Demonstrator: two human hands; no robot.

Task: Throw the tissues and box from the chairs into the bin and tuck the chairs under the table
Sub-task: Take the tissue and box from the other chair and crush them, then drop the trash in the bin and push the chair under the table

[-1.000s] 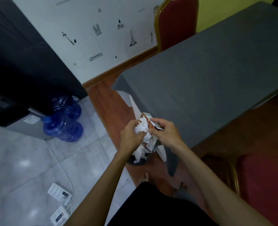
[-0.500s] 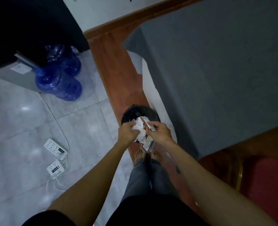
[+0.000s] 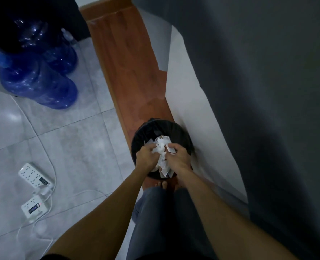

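A round black bin (image 3: 181,133) lined with a dark bag stands on the wooden floor strip beside the table. Both hands hover over its mouth. My left hand (image 3: 148,153) is closed on a wad of crumpled white tissues (image 3: 161,150). My right hand (image 3: 178,156) grips a small brown-and-white box (image 3: 166,140), which touches the tissues. More white paper hangs below the hands inside the bin. No chair is in view.
The grey-clothed table (image 3: 268,91) fills the right side, a white sheet (image 3: 189,102) hanging at its edge. Two blue water jugs (image 3: 39,81) stand at the upper left. Two white power strips (image 3: 34,175) with cables lie on the grey tiles. My bare feet are just behind the bin.
My view has tilted down and my hands have dropped with the tissues and box from table height to just over the bin's mouth. The red chairs have left the view.
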